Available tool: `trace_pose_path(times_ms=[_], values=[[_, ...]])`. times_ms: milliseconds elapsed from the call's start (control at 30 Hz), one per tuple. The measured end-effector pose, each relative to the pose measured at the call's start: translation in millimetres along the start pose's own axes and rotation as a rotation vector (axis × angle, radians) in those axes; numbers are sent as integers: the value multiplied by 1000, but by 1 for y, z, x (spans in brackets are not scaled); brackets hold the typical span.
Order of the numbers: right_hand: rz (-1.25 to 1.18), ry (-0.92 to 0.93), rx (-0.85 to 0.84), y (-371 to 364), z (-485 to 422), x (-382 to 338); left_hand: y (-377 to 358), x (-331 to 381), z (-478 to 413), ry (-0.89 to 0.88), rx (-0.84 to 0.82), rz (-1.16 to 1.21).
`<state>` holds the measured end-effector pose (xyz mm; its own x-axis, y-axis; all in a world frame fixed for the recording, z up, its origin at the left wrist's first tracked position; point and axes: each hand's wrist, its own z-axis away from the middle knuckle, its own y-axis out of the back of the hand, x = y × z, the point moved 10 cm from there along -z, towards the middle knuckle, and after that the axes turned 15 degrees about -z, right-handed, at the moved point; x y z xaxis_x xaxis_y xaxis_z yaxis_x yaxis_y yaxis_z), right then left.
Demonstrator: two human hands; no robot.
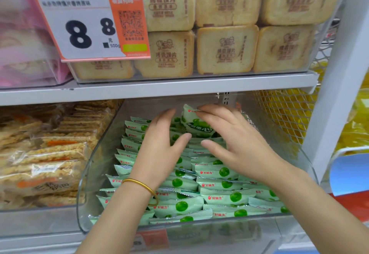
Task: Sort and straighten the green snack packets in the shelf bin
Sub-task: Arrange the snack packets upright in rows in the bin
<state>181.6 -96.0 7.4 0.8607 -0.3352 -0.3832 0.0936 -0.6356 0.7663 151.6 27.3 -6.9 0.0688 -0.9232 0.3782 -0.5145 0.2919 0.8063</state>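
Shop shelving (139, 91) frames the bin (85, 184) of green packets (219, 198); open left hand (159, 150) and right hand (235, 140) flank a tilted packet (194, 123) beyond their thumbs, best eased flat.

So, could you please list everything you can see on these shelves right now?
green snack packets: many, pale green with green dots, lying in rows in the shelf bin
raised packet: one, pale green, tilted up at the back of the bin
shelf bin: one, clear, lower shelf, middle
price tag: one, orange and white, upper shelf front
toast-slice packs: several, beige, stacked on the upper shelf
cracker packs: many, brown, left of the bin
pink packs: count unclear, pink, upper shelf, far left
yellow packs: many, yellow, behind the white mesh on the right
bangle: one, gold, left wrist
left hand: one, fingers straight, among the packets
right hand: one, fingertips on the raised packet
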Motion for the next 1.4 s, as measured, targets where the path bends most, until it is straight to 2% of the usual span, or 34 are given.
trace_pose_path(times_ms=[100,267,367,467,700,833,1400], values=[[-127,87,34,10,8,-14,9,7,7,-52,51,77],[-369,100,45,18,15,-26,25,11,20,-50,102,268],[-557,-3,107,24,20,-18,33,8,28,33,119,447],[-789,-108,94,16,25,-8,23,6,35,129,7,693],[-1248,-273,-82,-15,28,-4,10,3,44,170,-108,909],[-1267,-262,-68,-16,25,-1,0,6,45,92,-250,869],[-1260,-290,-26,-13,24,3,-2,3,43,107,-296,858]])
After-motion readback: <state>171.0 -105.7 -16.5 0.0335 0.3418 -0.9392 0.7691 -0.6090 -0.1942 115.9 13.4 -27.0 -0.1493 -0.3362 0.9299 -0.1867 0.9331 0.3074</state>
